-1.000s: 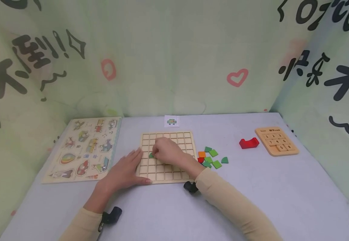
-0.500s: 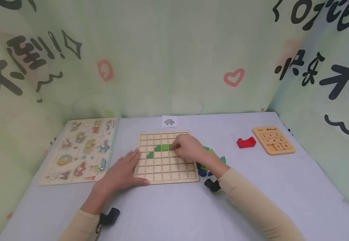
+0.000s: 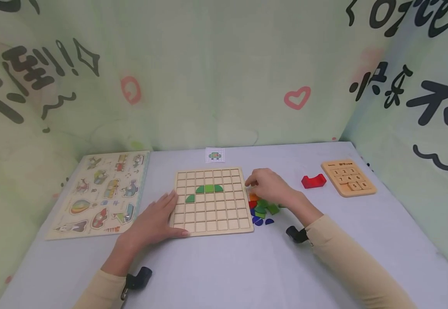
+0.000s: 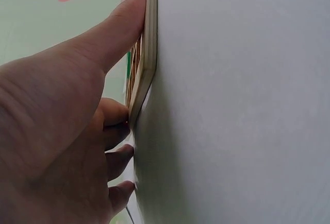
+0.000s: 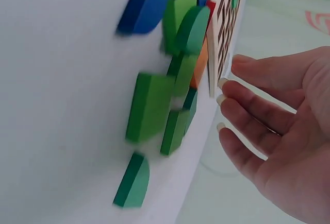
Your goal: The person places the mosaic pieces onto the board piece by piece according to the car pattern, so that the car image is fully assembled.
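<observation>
A wooden grid board [image 3: 210, 214] lies flat in the head view. Its upper half carries a light green square [image 3: 209, 188] between two dark green rounded pieces [image 3: 199, 189], and one more dark green rounded piece [image 3: 190, 198] sits lower left. Along the board's left side rests my left hand [image 3: 150, 225], fingers extended, thumb on the front edge. My right hand [image 3: 270, 185] hovers over the loose pieces beside the board, partly covering them. In the right wrist view its loosely bent fingers [image 5: 252, 105] hold nothing; below are green blocks [image 5: 152, 105] and a blue half-round block [image 5: 144, 5].
A picture puzzle board [image 3: 100, 193] lies at the left. Behind the grid board is a small picture card [image 3: 214, 155]. Toward the right are a red curved block [image 3: 314, 181] and a wooden number board [image 3: 348, 178]. Printed curtains stand around the table.
My right hand has moved right, off the grid board to the loose pieces. The row of green pieces now shows fully, with a rounded piece at its right end. My left hand stays at the board.
</observation>
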Demonstrator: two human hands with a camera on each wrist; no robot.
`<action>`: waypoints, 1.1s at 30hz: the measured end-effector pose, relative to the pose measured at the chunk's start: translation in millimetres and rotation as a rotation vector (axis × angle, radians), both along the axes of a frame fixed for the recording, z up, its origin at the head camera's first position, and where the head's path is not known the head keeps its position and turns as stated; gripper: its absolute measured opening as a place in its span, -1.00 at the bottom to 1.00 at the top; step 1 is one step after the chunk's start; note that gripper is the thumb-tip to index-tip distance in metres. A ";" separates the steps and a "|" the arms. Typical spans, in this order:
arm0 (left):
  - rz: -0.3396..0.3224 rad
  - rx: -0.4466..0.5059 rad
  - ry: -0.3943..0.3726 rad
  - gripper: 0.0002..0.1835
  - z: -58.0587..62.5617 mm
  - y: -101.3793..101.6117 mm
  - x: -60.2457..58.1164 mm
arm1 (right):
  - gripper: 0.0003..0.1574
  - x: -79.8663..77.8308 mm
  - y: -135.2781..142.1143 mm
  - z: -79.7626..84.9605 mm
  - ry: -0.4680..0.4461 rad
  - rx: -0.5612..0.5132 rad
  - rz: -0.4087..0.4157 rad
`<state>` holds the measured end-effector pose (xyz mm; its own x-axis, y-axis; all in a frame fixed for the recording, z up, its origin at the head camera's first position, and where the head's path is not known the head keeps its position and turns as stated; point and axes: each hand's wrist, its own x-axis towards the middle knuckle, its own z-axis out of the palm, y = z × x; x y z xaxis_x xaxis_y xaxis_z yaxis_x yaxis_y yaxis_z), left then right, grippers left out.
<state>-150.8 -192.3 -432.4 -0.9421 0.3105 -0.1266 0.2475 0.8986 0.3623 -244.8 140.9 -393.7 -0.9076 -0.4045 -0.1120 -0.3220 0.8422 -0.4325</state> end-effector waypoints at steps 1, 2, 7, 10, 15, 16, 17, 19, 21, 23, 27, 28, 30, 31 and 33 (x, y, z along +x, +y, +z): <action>0.001 0.000 -0.001 0.30 -0.2 -0.1 -0.1 | -0.70 0.0 3.9 -0.5 -0.006 0.012 -0.001; 0.003 -0.001 -0.002 0.30 -0.6 -0.3 -0.2 | -0.70 0.3 7.4 -1.0 -0.013 0.024 0.000; 0.004 -0.006 0.009 0.32 -3.5 -1.4 -1.4 | -0.71 4.9 21.6 -2.6 -0.023 0.093 0.024; 0.000 -0.006 0.013 0.32 -5.3 -1.7 -1.9 | -0.71 11.0 27.5 -4.1 -0.025 0.118 0.035; -0.003 -0.003 0.014 0.32 -5.4 -1.3 -1.8 | -0.78 21.6 33.4 -8.3 -0.001 0.120 0.055; -0.004 -0.004 0.014 0.31 -5.0 -1.2 -1.5 | -0.81 23.1 34.0 -9.0 0.006 0.110 0.055; -0.004 -0.004 0.014 0.31 -4.7 -1.2 -1.2 | -0.83 24.2 34.2 -9.4 0.013 0.097 0.054; -0.003 -0.002 0.013 0.31 -4.8 -1.6 -1.3 | -0.88 24.7 34.0 -9.4 0.024 0.061 0.049; -0.001 -0.002 0.013 0.31 -5.9 -2.3 -2.0 | -0.88 23.1 32.4 -8.3 0.036 0.028 0.038; 0.002 -0.002 0.012 0.32 -7.3 -3.0 -2.6 | -0.85 21.1 28.6 -5.6 0.057 -0.004 0.025; 0.005 0.000 0.014 0.33 -8.3 -3.4 -2.7 | -0.82 17.0 14.5 0.5 0.097 -0.078 0.017; 0.004 0.001 0.016 0.32 -8.2 -3.4 -2.5 | -0.82 16.4 9.3 1.4 0.100 -0.100 0.019; 0.001 0.006 0.019 0.32 -8.2 -3.3 -2.2 | -0.82 15.2 -2.1 1.5 0.097 -0.143 0.035; -0.002 0.007 0.022 0.31 -8.3 -3.2 -2.1 | -0.83 14.9 -8.4 1.3 0.092 -0.162 0.047; -0.008 0.009 0.025 0.31 -8.8 -2.9 -2.2 | -0.84 14.7 -22.4 -0.2 0.080 -0.195 0.067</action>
<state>-153.0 -195.2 -441.2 -0.9425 0.3187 -0.1003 0.2633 0.8934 0.3641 -230.1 118.5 -393.8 -0.8808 -0.4714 0.0452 -0.4143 0.7208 -0.5557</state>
